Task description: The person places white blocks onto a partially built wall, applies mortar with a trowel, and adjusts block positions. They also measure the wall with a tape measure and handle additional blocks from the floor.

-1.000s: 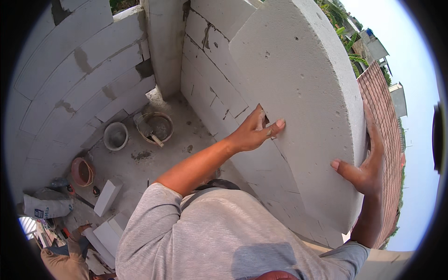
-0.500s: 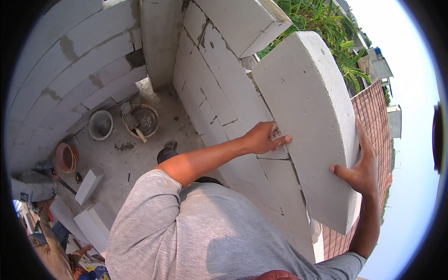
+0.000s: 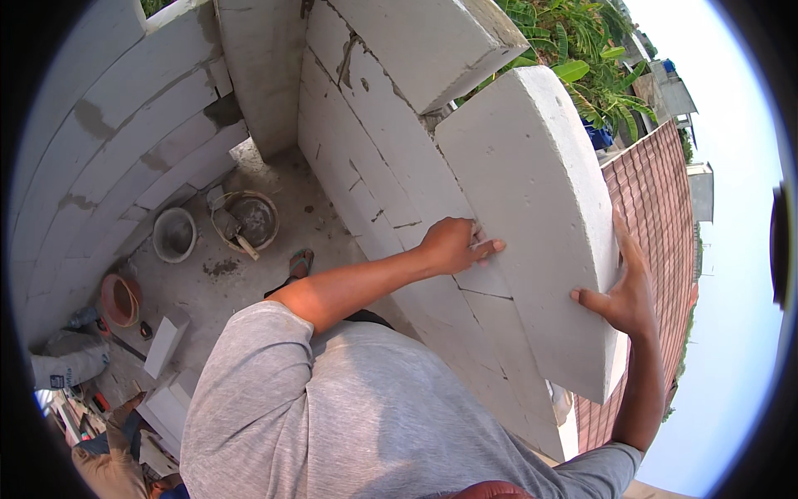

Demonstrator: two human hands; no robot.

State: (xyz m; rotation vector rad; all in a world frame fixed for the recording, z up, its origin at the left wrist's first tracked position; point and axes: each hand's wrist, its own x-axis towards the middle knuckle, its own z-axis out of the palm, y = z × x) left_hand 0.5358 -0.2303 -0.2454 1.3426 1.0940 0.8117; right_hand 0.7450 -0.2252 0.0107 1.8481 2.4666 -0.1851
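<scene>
A large pale aerated concrete block point(image 3: 532, 208) rests on top of the wall point(image 3: 391, 158) in front of me. My left hand point(image 3: 455, 245) is at its lower inner edge, fingers curled and thumb against the block's face. The fingertips are partly hidden. My right hand point(image 3: 629, 291) grips the outer upper edge, with the thumb on the near face and fingers over the top. Beyond its far end, a neighbouring block point(image 3: 432, 50) sits on the same course, with a narrow gap between the two.
On the floor stand a grey bucket point(image 3: 174, 235), a mortar tub point(image 3: 253, 220) with a tool in it, and a reddish bucket point(image 3: 121, 299). Loose blocks point(image 3: 168, 343) lie lower left, near another person point(image 3: 112, 449). Outside are a tiled roof point(image 3: 652, 216) and plants point(image 3: 573, 66).
The block has settled closer to the course below, and the dark joint along its lower edge has mostly closed up. Both hands have kept their holds. The view has shifted slightly.
</scene>
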